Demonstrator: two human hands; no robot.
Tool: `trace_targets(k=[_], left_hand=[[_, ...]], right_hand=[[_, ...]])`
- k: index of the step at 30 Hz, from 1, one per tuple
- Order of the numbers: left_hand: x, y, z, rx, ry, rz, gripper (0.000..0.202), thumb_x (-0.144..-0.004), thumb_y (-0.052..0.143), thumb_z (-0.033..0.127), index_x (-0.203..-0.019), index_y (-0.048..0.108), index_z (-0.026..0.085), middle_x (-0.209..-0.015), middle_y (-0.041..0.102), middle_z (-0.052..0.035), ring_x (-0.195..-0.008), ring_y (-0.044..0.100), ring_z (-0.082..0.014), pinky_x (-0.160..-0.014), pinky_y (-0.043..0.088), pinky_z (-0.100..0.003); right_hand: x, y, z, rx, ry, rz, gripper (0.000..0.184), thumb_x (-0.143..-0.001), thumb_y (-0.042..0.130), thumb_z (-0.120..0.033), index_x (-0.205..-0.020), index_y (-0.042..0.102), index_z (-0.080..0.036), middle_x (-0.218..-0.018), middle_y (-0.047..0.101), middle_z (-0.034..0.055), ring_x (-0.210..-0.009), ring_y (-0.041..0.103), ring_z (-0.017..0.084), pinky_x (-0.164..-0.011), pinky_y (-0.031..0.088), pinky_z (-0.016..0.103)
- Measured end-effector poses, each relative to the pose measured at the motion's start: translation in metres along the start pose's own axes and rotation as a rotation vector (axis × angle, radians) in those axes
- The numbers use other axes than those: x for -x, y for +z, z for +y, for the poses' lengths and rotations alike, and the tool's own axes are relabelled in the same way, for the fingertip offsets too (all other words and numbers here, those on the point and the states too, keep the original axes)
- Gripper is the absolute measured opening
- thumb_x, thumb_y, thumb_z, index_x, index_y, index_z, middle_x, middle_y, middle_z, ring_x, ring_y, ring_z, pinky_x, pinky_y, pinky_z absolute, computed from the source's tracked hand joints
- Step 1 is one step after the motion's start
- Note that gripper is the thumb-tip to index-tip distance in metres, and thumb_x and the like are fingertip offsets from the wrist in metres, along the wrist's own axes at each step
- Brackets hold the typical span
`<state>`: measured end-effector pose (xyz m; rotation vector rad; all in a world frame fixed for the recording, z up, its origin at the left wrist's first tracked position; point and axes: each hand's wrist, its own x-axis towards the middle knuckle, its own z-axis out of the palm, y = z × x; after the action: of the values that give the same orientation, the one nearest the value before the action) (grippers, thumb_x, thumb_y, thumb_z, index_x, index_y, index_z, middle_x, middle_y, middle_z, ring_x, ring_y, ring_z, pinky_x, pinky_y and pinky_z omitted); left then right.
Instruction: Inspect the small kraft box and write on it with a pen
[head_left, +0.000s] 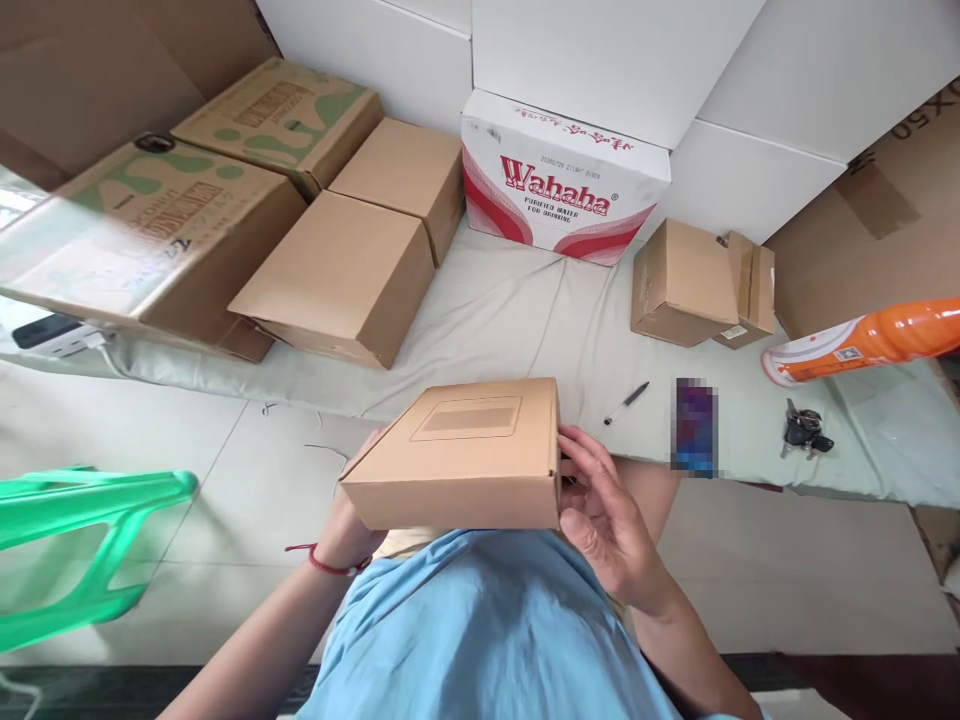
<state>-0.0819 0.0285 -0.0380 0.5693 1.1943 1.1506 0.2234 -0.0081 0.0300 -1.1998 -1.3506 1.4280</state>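
Observation:
A flat brown cardboard box (465, 445) with a printed rectangle on its lid is held up in front of my body, its lid facing up and its front side toward me. My left hand (352, 520) supports it at the left edge, with most fingers hidden behind and under it; a red string bracelet circles that wrist. At the box's right end, my right hand (604, 515) has curved fingers along the side and the thumb by the near corner. A dark gap shows between these fingers and the box's side.
On the cloth-covered surface (517, 310) stand plain cartons (345, 270), green-printed cartons (187, 220), a white-and-red Wahaha carton (562, 180) and small boxes (686, 280). Rightward lie a pen (627, 403), blurred phone (694, 427), keys (806, 430) and orange bottle (862, 340). A green stool (97, 540) stands left.

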Motion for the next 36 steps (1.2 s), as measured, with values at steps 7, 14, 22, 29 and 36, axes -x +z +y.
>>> trace_targets(k=[7,14,22,29,36], left_hand=[[0.005,0.017,0.018,0.160,-0.345,0.020,0.072,-0.073,0.090,0.069,-0.125,0.074,0.022,-0.114,0.084,-0.0070,-0.110,0.081,-0.0380,-0.075,0.070,-0.036],[0.022,0.039,0.021,-0.003,-0.071,-0.058,0.072,-0.095,0.075,0.067,-0.156,0.059,0.032,-0.154,0.067,-0.0092,-0.136,0.068,-0.0355,-0.094,0.068,-0.037],[0.031,0.053,0.040,-0.244,0.046,-0.281,0.078,-0.096,0.079,0.057,-0.165,0.050,0.035,-0.170,0.051,-0.0104,-0.150,0.058,-0.0368,-0.113,0.060,-0.041],[0.021,0.038,0.026,-0.166,0.003,-0.258,0.094,-0.085,0.093,0.043,-0.166,0.046,0.034,-0.162,0.062,-0.0118,-0.147,0.061,-0.0386,-0.112,0.062,-0.044],[0.021,0.032,0.017,-0.124,-0.043,-0.403,0.049,-0.084,0.093,0.040,-0.127,0.080,0.022,-0.125,0.083,-0.0140,-0.120,0.077,-0.0383,-0.106,0.066,-0.051]], right_hand=[[-0.003,0.008,-0.007,0.078,-0.038,-0.026,0.056,-0.104,0.069,-0.050,-0.157,0.059,-0.039,-0.180,0.034,0.0058,-0.158,0.048,0.035,-0.112,0.060,0.045],[-0.007,-0.013,0.033,-0.297,0.222,0.177,0.058,-0.102,0.061,-0.067,-0.148,0.059,-0.031,-0.160,0.061,0.0107,-0.129,0.071,0.032,-0.101,0.064,0.045],[-0.006,-0.009,0.070,-0.504,0.347,0.360,0.046,-0.089,0.080,-0.051,-0.128,0.067,-0.030,-0.135,0.075,0.0066,-0.118,0.073,0.027,-0.097,0.064,0.043],[0.000,-0.016,0.064,-0.273,0.071,0.268,0.053,-0.078,0.093,-0.046,-0.124,0.067,-0.035,-0.143,0.069,0.0070,-0.132,0.066,0.030,-0.111,0.056,0.052],[0.002,-0.044,0.065,-0.142,-0.019,0.228,0.048,-0.074,0.098,-0.042,-0.111,0.068,-0.034,-0.163,0.054,0.0064,-0.143,0.060,0.033,-0.112,0.055,0.054]])
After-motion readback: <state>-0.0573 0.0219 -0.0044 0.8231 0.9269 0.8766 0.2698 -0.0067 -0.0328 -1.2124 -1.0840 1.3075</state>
